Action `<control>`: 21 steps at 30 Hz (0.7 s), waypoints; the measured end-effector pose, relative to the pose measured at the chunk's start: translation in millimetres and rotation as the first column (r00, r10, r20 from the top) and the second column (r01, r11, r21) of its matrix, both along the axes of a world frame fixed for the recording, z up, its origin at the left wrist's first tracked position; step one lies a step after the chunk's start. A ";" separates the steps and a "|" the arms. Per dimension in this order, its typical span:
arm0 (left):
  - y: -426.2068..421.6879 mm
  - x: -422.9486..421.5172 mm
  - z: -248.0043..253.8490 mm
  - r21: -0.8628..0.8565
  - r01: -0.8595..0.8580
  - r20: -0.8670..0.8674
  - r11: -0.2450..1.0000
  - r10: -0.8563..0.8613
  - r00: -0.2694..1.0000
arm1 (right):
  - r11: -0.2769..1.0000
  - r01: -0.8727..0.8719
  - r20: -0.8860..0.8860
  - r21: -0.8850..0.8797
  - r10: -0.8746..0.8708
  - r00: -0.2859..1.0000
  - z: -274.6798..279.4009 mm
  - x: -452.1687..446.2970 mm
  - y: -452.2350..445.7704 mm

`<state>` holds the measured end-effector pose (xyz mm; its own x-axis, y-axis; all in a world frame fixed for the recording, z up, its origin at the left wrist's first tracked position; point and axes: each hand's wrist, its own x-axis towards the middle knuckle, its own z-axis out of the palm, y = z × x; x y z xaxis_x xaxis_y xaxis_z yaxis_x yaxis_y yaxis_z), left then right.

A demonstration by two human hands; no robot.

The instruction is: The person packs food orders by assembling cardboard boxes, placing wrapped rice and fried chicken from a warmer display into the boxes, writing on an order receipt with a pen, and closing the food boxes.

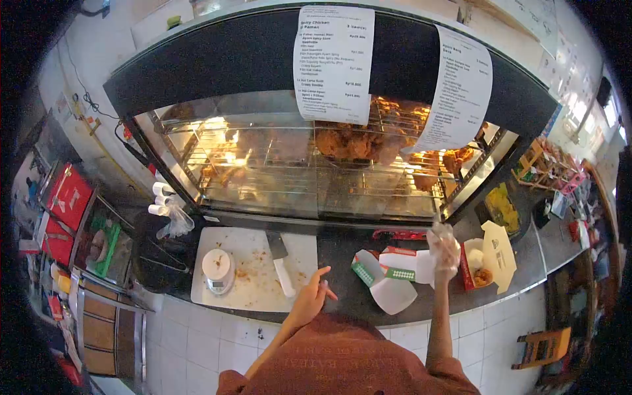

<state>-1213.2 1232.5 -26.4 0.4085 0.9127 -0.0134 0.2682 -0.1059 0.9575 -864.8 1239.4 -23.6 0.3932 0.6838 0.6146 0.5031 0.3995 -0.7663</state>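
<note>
My left hand (312,299) is bare, its fingers apart, near the counter's front edge just right of the knife (284,273). My right hand (444,249), in a clear plastic glove, is raised over the counter beside the open white-and-red boxes (393,276); its fingers are blurred, and I cannot make out what they hold. To its right stands an open box (475,266) with rice and a fried piece inside. A white cutting board (253,304) with crumbs carries a small scale (217,270) and the knife.
Behind the counter stands a lit glass display case (316,178) with fried chicken (349,141) on racks. Two paper receipts (334,66) hang on its front. Plastic cups in a bag (172,214) and dark tongs (164,255) are left of the board.
</note>
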 end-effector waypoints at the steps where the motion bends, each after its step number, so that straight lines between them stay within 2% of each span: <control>1: -1.0 -3.6 3.6 0.029 -0.016 0.002 0.999 0.016 1.000 | 0.998 0.028 0.055 -0.052 -0.025 0.998 -30.7 21.1 18.5; 2: -2.2 -6.6 9.1 0.057 -0.022 0.004 0.998 0.022 1.000 | 0.993 0.058 0.113 -0.102 -0.047 0.992 -61.4 42.4 37.3; 4: -3.5 -13.6 7.3 0.060 -0.018 -0.013 0.998 0.019 1.000 | 0.954 0.207 0.260 -0.216 -0.148 0.954 -35.4 28.7 35.0; 6: -3.9 -23.2 -3.1 0.019 -0.019 -0.051 1.000 0.020 0.999 | 0.930 0.280 0.372 -0.237 -0.180 0.911 8.4 9.3 54.3; 8: -7.2 -28.3 -1.0 0.023 -0.041 -0.031 0.999 0.042 0.999 | 0.984 0.139 0.206 -0.109 -0.115 0.972 -14.7 32.3 95.0; 10: -7.5 -31.6 2.3 0.001 -0.067 -0.042 0.998 0.067 0.997 | 0.994 0.105 0.122 0.017 -0.106 0.987 2.2 26.2 129.0; 11: -7.4 -32.6 3.3 -0.023 -0.076 -0.065 0.997 0.074 0.995 | 0.986 0.165 0.197 0.039 -0.170 0.966 15.9 18.3 136.3; 12: -7.4 -33.4 3.5 -0.047 -0.087 -0.087 0.995 0.082 0.993 | 0.972 0.227 0.268 0.065 -0.236 0.934 42.0 1.9 139.9; 13: -6.8 -34.2 0.2 -0.026 -0.085 -0.073 0.996 0.083 0.994 | 0.931 0.357 0.448 0.076 -0.352 0.822 91.4 -26.5 132.2; 15: -5.7 -35.9 -9.0 0.017 -0.087 -0.044 0.996 0.088 0.995 | 0.917 0.338 0.685 0.212 -0.386 0.618 101.0 -29.4 154.1; 16: -6.1 -35.9 -8.8 0.001 -0.092 -0.053 0.996 0.092 0.994 | 0.900 0.359 0.705 0.249 -0.423 0.570 114.5 -39.7 160.3; 17: -6.2 -35.1 -8.0 -0.013 -0.097 -0.061 0.995 0.096 0.994 | 0.975 0.167 0.449 0.147 -0.216 0.867 113.0 -41.2 172.5; 18: -6.7 -35.0 -7.2 -0.029 -0.101 -0.069 0.994 0.099 0.993 | 0.991 -0.058 0.114 0.120 0.045 0.992 103.4 -39.5 188.0; 21: -8.0 -36.0 -6.1 0.050 -0.095 -0.067 0.994 0.098 0.993 | 0.972 0.228 0.241 0.058 -0.236 0.942 51.8 -4.3 251.8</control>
<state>-1249.2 1224.5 -32.6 0.3181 0.9481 0.0043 0.3451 -0.1201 0.9308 -869.1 1491.2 28.2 0.3742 0.5720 0.7299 0.7547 0.2696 -0.5981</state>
